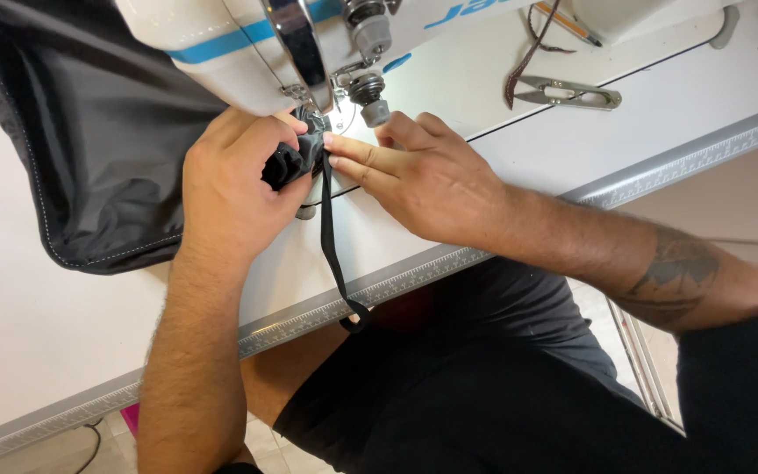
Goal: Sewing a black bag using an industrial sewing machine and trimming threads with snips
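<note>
Presently, the person sits at a white sewing table (642, 105) with both hands working under the head of a white sewing machine (221, 44) that carries a blue stripe.

Left hand (230, 189): it is closed around a bunched fold of dark grey fabric (107, 132), pinching the gathered edge (296, 158) between thumb and fingers just beside the needle area. The grip is narrow and firm. The bulk of that fabric spreads away to the left across the table, with a line of pale stitching along its hem.

Right hand (423, 180): it lies flat on the table, fingers extended and pressed together, fingertips (337, 149) touching the bunched fabric and the upper end of a black strap (333, 254). It holds nothing in a closed grip; it presses down only.

The black strap runs from under the presser foot (370, 96) down between the two hands, crosses the table's front edge and hangs over it, ending in a small loop near the person's lap.

A metal ruler strip (414, 268) is fixed along the front edge of the table. Well apart from the hands, at the rear right, lie a pair of metal thread snips (568, 92), a brown cord (528, 53) and a pencil (565, 22). The needle itself is hidden behind the fabric and fingers.
</note>
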